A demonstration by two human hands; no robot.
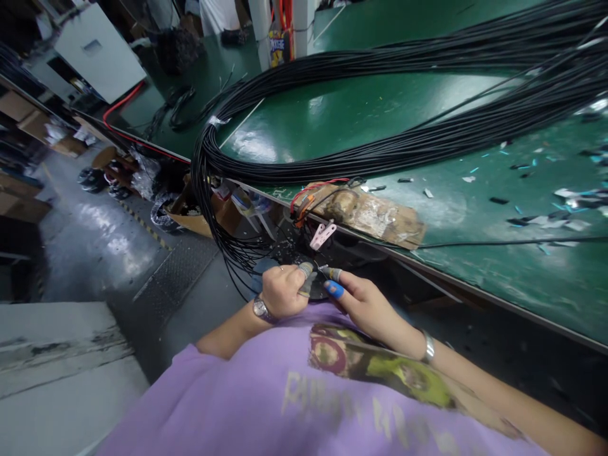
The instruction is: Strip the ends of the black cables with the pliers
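My left hand (284, 290) is curled in a loose fist close to my chest, with a taped thumb and forefinger pinched together and a watch on the wrist. My right hand (363, 303) faces it, fingertips pinched, one tip in a blue cover and another taped. The fingertips of both hands meet around a thin black wire (317, 273), partly hidden. A thick bundle of black cables (380, 101) loops over the green table (475, 209) and hangs off its edge just above my hands.
A taped cardboard pad (375, 215) with red wires and a pink clip (323, 233) sits on the table's edge. Small offcuts litter the table at right. Boxes and bags lie on the grey floor (95, 240) at left. A white surface (57, 373) is at lower left.
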